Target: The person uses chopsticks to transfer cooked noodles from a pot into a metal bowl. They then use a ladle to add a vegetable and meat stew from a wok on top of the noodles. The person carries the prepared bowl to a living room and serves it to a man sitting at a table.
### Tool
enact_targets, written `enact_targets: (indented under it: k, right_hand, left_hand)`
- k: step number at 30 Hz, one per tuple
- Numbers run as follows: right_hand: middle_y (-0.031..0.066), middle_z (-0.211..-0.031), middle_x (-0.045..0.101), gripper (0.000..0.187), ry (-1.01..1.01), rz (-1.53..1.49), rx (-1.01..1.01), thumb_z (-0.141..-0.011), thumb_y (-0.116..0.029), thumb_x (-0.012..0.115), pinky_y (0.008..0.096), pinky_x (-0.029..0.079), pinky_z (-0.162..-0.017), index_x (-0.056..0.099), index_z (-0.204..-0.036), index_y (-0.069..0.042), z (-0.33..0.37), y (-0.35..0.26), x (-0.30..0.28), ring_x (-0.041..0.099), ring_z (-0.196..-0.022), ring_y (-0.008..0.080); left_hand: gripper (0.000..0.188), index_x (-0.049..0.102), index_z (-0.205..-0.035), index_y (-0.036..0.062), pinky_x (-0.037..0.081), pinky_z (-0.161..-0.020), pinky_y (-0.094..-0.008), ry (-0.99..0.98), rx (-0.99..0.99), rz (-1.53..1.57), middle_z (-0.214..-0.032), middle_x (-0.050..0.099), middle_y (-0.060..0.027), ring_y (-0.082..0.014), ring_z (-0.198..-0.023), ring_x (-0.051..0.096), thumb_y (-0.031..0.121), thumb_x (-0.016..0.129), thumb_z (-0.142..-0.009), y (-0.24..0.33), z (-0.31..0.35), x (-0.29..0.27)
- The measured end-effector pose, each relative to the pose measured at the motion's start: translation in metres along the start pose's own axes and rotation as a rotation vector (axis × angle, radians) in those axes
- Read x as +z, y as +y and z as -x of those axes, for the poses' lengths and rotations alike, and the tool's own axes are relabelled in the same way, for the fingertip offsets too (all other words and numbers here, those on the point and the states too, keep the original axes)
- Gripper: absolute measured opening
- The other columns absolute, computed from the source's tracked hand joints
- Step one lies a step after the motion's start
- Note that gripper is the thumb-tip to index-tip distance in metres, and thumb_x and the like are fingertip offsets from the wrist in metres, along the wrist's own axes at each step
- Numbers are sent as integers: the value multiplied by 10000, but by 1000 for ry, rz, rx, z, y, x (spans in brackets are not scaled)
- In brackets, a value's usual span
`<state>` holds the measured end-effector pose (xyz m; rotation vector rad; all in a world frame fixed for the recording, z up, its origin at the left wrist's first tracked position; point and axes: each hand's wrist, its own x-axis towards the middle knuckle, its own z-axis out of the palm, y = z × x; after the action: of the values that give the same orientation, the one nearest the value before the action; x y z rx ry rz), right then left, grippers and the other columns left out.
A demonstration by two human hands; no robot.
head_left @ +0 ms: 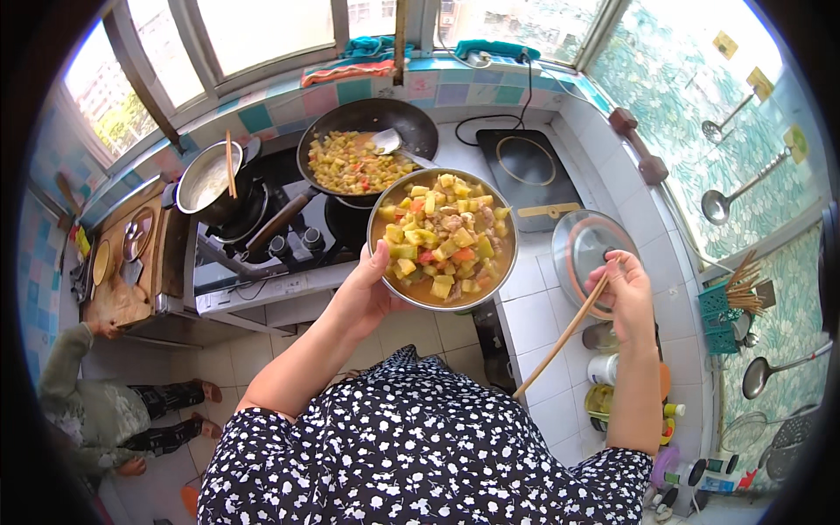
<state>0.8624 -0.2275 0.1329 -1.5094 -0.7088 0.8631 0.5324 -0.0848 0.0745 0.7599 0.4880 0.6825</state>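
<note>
My left hand [366, 289] holds a round metal bowl [444, 306] by its left side, thumb over the rim. Chunky diced vegetables and bits of meat in brown sauce [446, 232] fill it. Between the fingers of my right hand [625, 293] is a pair of wooden chopsticks [560, 347], slanting down to the left, away from the bowl. A glass lid [577, 254] rests on the white tiled counter behind that hand. Beyond the bowl, a dark wok [415, 121] on the stove holds more of the diced food, with a metal spatula [387, 142] in it.
A pot [186, 194] with chopsticks across its top stands on the stove's [262, 278] left side. A black induction cooker [532, 192] sits at the back right. Bottles [602, 398] line the right counter. At left, another person [96, 411] touches a wooden board [122, 302].
</note>
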Motion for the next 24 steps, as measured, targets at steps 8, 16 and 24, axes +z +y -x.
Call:
enact_targets:
  k: [8, 16, 24]
  right_hand:
    - [74, -931, 628, 276, -525, -78, 264, -929, -99, 511, 306, 537, -772, 577, -1182, -9, 53, 91, 112, 645, -832, 190]
    - [61, -984, 566, 278, -502, 57, -368, -855, 67, 550, 278, 475, -886, 477, -1102, -36, 6, 53, 172, 581, -953, 155]
    - [81, -786, 564, 523, -636, -178, -797, -925, -578, 335, 202, 446, -568, 453, -944, -69, -23, -44, 268, 561, -685, 108]
  left_hand:
    - [718, 169, -1369, 134, 523, -844, -473, 153, 117, -8, -1362, 366, -105, -254, -1211, 466, 547, 490, -878, 37, 77, -69]
    - [709, 257, -1404, 123, 472, -919, -460, 323, 271, -29, -1367, 416, -86, -245, -1229, 458, 556, 465, -882, 72, 148, -105]
    - [716, 218, -1371, 105, 518, -875, -456, 529, 496, 94, -1337, 418, -116, -258, -1184, 500, 536, 499, -874, 65, 209, -108]
